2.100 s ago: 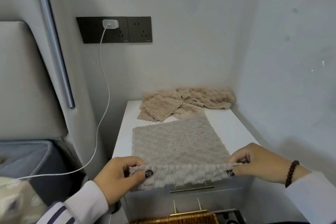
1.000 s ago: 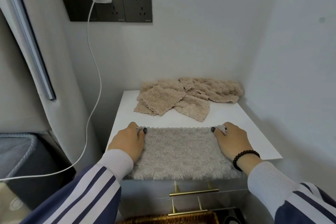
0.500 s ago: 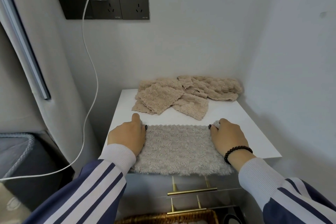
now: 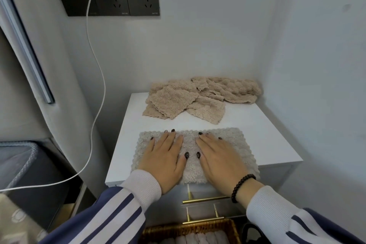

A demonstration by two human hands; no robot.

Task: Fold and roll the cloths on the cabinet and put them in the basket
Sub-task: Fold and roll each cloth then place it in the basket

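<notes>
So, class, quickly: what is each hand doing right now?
Left hand: open, pressing flat on the folded fluffy grey cloth.
Right hand: open, flat on it too.

Both hands are laid flat, palms down, side by side, with the fingers held straight and pointed away from the body. The left hand (image 4: 165, 156) is spread slightly, its thumb angled inward toward the other thumb; the thumb tips are nearly touching. The right hand (image 4: 218, 157) is mirrored beside it, its fingers (image 4: 206, 139) fanned outward from the palm. Dark polish is seen on the nails. A dark beaded bracelet (image 4: 240, 186) is worn at the right wrist, behind the fingers. Both forearms are extended forward from the lower edge of the view and are covered by white ribbed cuffs and navy-and-white striped sleeves.
</notes>
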